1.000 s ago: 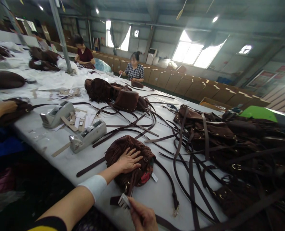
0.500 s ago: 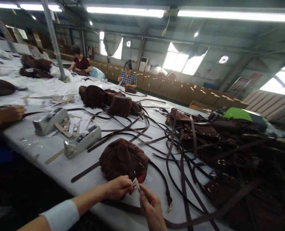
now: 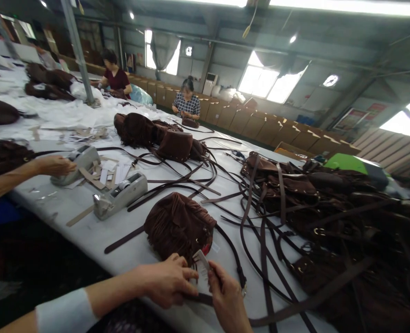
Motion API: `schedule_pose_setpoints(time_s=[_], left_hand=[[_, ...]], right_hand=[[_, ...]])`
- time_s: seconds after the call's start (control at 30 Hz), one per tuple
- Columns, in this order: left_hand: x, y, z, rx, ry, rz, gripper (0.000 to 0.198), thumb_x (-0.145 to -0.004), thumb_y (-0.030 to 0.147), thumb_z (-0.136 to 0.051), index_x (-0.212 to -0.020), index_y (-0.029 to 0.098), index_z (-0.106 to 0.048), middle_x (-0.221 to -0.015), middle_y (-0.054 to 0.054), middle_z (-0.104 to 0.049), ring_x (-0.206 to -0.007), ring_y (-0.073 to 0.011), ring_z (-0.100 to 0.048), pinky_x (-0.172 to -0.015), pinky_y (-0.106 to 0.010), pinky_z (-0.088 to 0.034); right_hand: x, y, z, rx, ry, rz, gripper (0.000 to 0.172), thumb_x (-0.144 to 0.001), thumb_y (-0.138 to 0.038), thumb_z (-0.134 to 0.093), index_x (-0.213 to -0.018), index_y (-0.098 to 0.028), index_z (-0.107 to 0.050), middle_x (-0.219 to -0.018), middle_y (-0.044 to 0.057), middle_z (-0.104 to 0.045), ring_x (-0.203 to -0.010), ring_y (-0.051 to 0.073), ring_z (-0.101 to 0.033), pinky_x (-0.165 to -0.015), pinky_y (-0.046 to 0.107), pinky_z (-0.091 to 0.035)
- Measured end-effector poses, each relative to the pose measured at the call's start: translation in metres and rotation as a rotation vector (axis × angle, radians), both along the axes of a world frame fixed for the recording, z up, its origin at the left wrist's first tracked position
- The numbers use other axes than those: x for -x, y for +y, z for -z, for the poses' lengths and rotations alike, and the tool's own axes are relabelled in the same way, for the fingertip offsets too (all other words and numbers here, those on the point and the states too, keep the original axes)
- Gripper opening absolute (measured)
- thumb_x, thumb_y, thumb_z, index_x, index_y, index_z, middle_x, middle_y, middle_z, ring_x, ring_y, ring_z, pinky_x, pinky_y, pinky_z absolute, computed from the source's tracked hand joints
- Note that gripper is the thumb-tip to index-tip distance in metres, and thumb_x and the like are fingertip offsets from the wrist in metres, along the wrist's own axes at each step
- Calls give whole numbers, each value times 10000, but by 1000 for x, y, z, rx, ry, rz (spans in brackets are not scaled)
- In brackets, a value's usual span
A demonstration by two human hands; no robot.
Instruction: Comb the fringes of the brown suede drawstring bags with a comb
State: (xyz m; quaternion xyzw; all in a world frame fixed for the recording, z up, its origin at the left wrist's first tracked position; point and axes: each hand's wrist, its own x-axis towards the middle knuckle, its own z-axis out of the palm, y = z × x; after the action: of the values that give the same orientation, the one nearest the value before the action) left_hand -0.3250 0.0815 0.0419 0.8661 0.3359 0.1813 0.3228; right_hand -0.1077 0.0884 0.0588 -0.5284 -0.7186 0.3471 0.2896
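Observation:
My right hand pinches a small pale strip, which looks like paper; fine detail along its lower side is too small to make out. Just left of it, my left hand has its fingers stretched apart above a dark brown strap by the table's front edge. Whether the fingertips touch that strap I cannot tell. A brown fringed bag rests right behind both hands, and a strap with a metal buckle curves down from its right side.
Two grey tape dispensers stand to the left, with paper strips between them. A co-worker's hand reaches over the far dispenser. Brown bags and tangled straps pile up on the right. Two people sit across the table.
My left hand has come off the pale strip, and its fingers have spread lower down. My right hand still holds the strip. The co-worker's hand has moved right to the dispenser.

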Motion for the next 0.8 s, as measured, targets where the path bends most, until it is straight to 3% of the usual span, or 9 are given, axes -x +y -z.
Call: schedule_pose_setpoints(time_s=[0.07, 0.1, 0.2, 0.27, 0.37, 0.47, 0.6, 0.8], left_hand=[[19, -1, -22, -6, -43, -5, 339, -842, 314, -631, -1178, 359, -621, -1302, -17, -571, -1166, -285, -530, -1037, -458, -363], [31, 6, -30, -1, -80, -111, 383, -876, 328, -587, -1259, 342, -570, -1335, -30, -546, -1193, -264, -521, -1049, -423, -368], [68, 50, -27, -123, -67, -792, 559, -903, 413, -528, -1407, 203, -411, -1363, -129, -515, -1259, -287, -470, -1091, -439, -322], [85, 84, -7, -68, 43, -1033, 817, -801, 480, -645, -1452, 126, -301, -1418, -200, -443, -1311, -347, -409, -1086, -468, -310], [90, 118, 30, 168, 61, -1108, 880, -663, 518, -764, -1354, 88, -429, -1257, -223, -582, -1185, -363, -538, -950, -383, -432], [82, 131, 51, 263, 15, -1165, 540, -695, 535, -741, -1022, 117, -642, -927, -145, -704, -917, -310, -662, -750, -314, -485], [77, 138, 58, 243, -76, -1208, 252, -791, 410, -687, -817, 161, -662, -796, -55, -701, -791, -222, -663, -656, -259, -455], [74, 144, 56, 193, -214, -1244, 154, -776, 296, -708, -778, 148, -664, -720, -29, -677, -718, -191, -634, -604, -245, -421]], right_hand=[[6, 13, 4, -65, -58, -30, 386, -925, -414, -402, -1016, -180, -695, -682, 62, -665, -652, 217, -635, -643, 295, -511], [12, 18, 5, -92, -79, -59, 358, -929, -364, -388, -1013, -182, -686, -745, 72, -684, -711, 219, -651, -680, 295, -512], [35, 35, 4, -155, -199, -154, 318, -925, -218, -363, -1038, -191, -658, -922, 79, -696, -826, 199, -658, -743, 275, -489], [50, 50, 3, -189, -345, -198, 326, -937, -167, -344, -1063, -207, -643, -941, 57, -681, -820, 174, -648, -723, 247, -462], [69, 75, 7, -222, -495, -247, 333, -942, -122, -339, -1048, -224, -638, -923, 40, -659, -816, 160, -628, -701, 233, -419], [81, 91, 21, -228, -546, -295, 348, -877, -48, -378, -1037, -207, -643, -932, 62, -657, -878, 189, -605, -751, 257, -397], [80, 86, 37, -191, -578, -404, 331, -808, -20, -432, -975, -205, -651, -902, 57, -674, -868, 191, -607, -743, 256, -390], [52, 59, 34, -118, -543, -486, 273, -889, -96, -403, -942, -213, -644, -847, 31, -715, -805, 161, -664, -670, 218, -400]])
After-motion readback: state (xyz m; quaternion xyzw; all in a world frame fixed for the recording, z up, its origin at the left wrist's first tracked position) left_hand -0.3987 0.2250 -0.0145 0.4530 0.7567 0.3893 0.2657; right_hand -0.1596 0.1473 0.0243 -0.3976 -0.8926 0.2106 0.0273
